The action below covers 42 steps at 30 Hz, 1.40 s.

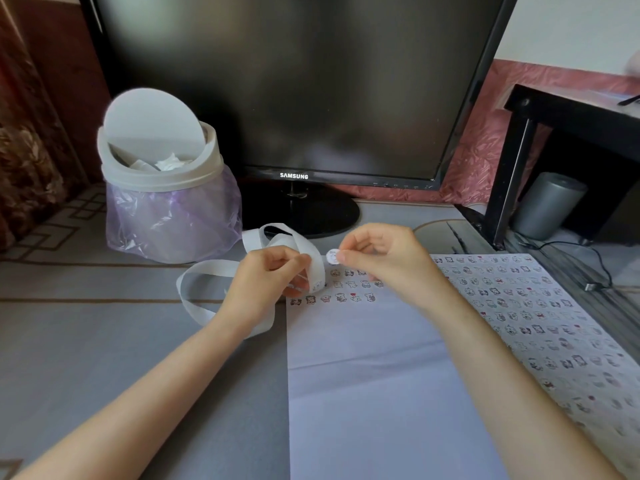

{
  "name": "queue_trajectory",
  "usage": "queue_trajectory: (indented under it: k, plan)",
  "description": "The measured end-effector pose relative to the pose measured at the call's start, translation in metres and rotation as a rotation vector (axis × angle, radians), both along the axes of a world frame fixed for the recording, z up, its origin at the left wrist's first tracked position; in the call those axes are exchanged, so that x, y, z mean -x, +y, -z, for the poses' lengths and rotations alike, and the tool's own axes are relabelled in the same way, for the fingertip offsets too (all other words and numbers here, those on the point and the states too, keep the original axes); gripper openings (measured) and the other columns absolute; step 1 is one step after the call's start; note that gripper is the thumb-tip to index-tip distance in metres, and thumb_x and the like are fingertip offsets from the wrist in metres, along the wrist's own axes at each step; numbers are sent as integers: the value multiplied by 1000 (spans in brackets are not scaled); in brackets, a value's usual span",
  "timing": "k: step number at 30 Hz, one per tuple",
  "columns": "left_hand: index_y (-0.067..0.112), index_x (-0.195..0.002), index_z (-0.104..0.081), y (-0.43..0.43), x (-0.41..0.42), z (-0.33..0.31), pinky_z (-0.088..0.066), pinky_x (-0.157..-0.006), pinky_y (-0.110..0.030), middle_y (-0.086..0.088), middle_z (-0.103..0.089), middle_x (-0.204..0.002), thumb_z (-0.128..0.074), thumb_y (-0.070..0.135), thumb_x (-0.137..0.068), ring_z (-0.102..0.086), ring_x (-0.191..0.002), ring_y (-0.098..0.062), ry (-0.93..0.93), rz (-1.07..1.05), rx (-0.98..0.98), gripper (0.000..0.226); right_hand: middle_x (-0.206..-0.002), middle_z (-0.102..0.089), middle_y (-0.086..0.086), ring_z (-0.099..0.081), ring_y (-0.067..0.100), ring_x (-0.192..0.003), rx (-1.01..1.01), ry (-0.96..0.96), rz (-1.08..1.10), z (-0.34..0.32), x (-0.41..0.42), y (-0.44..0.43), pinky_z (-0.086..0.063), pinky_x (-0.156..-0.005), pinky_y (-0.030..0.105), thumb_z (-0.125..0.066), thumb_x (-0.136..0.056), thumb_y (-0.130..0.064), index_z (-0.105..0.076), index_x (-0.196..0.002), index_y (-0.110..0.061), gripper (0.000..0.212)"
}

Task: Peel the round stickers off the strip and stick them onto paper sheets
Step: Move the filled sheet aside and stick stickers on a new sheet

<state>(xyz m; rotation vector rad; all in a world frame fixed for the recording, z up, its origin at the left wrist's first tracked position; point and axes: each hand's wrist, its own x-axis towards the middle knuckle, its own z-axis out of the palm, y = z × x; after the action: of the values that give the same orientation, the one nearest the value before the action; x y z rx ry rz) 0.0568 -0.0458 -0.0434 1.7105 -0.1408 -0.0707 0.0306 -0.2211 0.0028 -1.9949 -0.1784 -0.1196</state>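
Right hand [377,254] pinches sticker [332,256] (fingertips).

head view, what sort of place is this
Probably a desk in a home room: a Samsung monitor stands at the back, a small swing-lid waste bin beside it, and pink wall covering behind.

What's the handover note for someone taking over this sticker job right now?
Left hand: grips the looped sticker strip above the table.
Right hand: fingers pinch one round sticker right beside the strip, above the near sheet.
Done: the right paper sheet looks covered with stickers; the near paper sheet has three short rows at its top.
Left: press this sticker down next to those rows, then probably keep peeling and filling the bare sheet.
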Motion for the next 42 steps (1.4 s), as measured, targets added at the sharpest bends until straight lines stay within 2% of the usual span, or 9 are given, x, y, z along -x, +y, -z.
queue_trajectory:
  k: [2,5,8,12,19,24,33,38,42]
  plan:
    - [4,-79,-68,0,0,2,-57,-64,-27,-9,-71,-73,-60,16,-92,-67,-62,-17,-7,5,-44,19,-65,-63,-2,-50,1,-48,20,94,58,-8,1,-12,-38,-47,15,-72,-80,-10,-67,-80,-9,5]
    - [4,-77,-67,-1,1,4,-56,-61,-26,-11,-70,-74,-59,14,-92,-67,-60,-16,-11,10,-90,19,-60,-60,0,-43,1,-38,57,205,155,-8,4,-35,-36,-45,13,-69,-83,-10,-69,-84,-5,5]
    - [8,-73,-66,-2,1,6,-55,-59,-23,-10,-69,-71,-60,14,-91,-65,-59,-16,0,5,-113,20,-60,-61,1,-44,2,-39,90,284,223,7,8,-48,-34,-45,15,-71,-81,-12,-70,-81,-8,5]
    - [9,-74,-67,-2,1,10,-54,-60,-23,-8,-70,-69,-60,13,-91,-64,-61,-17,-6,1,-136,19,-63,-65,2,-53,2,-46,132,335,291,26,7,-53,-33,-44,18,-73,-79,-12,-71,-79,-11,3]
    - [5,-74,-67,-2,0,13,-53,-60,-19,-6,-68,-65,-59,11,-91,-61,-57,-12,-2,3,-120,19,-61,-65,-1,-52,5,-50,120,358,318,32,6,-54,-33,-45,18,-72,-78,-11,-71,-78,-11,2]
    - [10,-72,-68,-1,-1,15,-55,-70,-28,-3,-69,-66,-60,15,-91,-63,-60,-15,-4,9,-139,20,-61,-65,-1,-50,6,-51,121,357,319,35,5,-54,-34,-46,20,-72,-78,-11,-70,-76,-12,3]
    - [12,-73,-68,0,-1,14,-56,-74,-33,-2,-69,-66,-61,16,-91,-64,-61,-16,-20,5,-163,20,-61,-64,-1,-47,8,-50,125,324,329,38,4,-53,-32,-43,19,-71,-78,-9,-69,-73,-13,6]
    - [11,-75,-69,0,-2,14,-56,-79,-37,-3,-71,-69,-61,18,-91,-65,-64,-17,-29,4,-183,19,-62,-64,0,-49,9,-50,146,290,333,42,3,-53,-32,-38,10,-73,-77,-9,-69,-73,-12,6]
    - [13,-72,-67,1,-1,14,-57,-80,-39,-2,-70,-68,-60,18,-91,-66,-66,-18,-35,7,-192,20,-61,-64,-1,-49,9,-50,162,282,336,44,1,-54,-32,-38,10,-73,-77,-11,-70,-74,-12,4]
